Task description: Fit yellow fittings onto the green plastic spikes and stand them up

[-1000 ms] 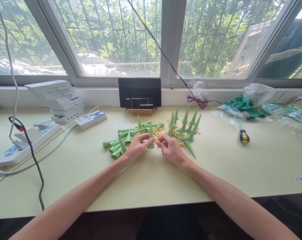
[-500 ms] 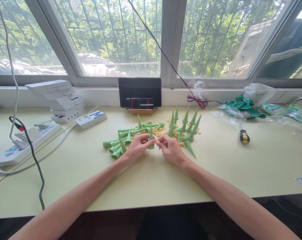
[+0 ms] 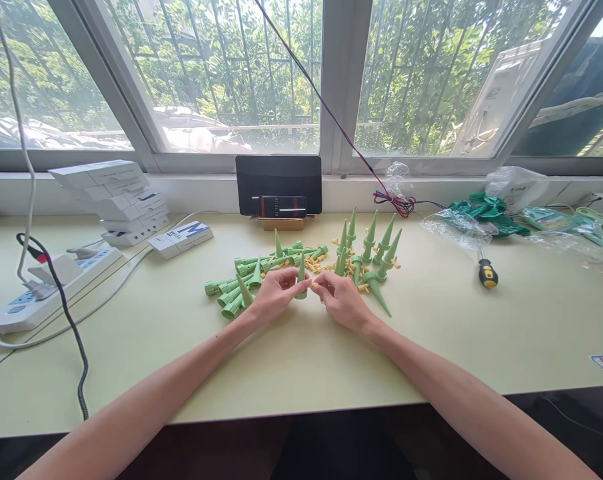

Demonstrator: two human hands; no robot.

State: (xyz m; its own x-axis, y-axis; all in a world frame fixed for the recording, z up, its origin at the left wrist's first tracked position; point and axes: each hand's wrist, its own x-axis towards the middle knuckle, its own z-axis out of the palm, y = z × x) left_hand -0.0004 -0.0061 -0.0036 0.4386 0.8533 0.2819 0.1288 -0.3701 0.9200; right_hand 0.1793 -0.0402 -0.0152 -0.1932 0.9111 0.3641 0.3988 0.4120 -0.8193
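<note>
My left hand (image 3: 277, 292) is closed around a green plastic spike (image 3: 302, 275), its pointed tip upward. Close beside it, my right hand (image 3: 342, 299) pinches a small yellow piece (image 3: 314, 285) against the spike's side; the fingers hide most of that piece. Several green tubes and cones (image 3: 231, 293) lie to the left of my hands. Behind my fingertips is a loose pile of small yellow valves (image 3: 314, 264). Green spikes with yellow pieces fitted (image 3: 368, 243) stand in a group to the right, and one green spike (image 3: 380, 298) lies tilted towards me.
A yellow-and-black screwdriver (image 3: 488, 273) lies to the right, near crumpled plastic bags (image 3: 481, 217). At the back a phone (image 3: 283, 207) leans before a black tablet (image 3: 279, 177). On the left are stacked white boxes (image 3: 126, 200) and a power strip (image 3: 46, 293) with cables.
My right fingertips have shifted slightly at the yellow piece beside the spike. The left hand keeps its hold on the spike, and the other things stay in place.
</note>
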